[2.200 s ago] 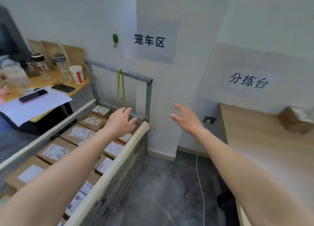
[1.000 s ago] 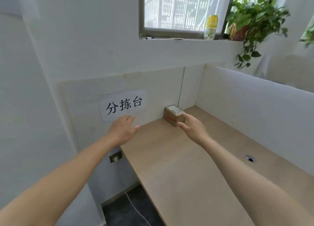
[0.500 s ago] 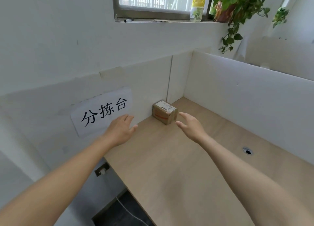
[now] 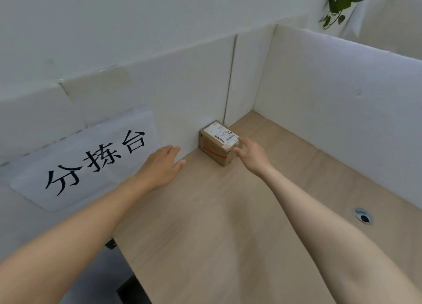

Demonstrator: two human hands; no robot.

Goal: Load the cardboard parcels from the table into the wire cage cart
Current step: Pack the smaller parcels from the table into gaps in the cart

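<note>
hands closing in on the lone parcel in the bench corner

the right hand [image 4: 250, 154], fingers spread and gripping nothing, is now reaching the near right edge of the parcel [image 4: 217, 143], having been short of it a moment ago. the left hand [image 4: 159, 166] is hovering flat and empty, apart from it. the parcel is sitting on the bench [image 4: 228, 223] against the wall, so a lift is probably coming. whether fingertips are actually touching is unclear, and the cart is lying out of view.

Print on the parcel [image 4: 212, 148] unreadable — plant [image 4: 337, 3] cropped at top.
</note>
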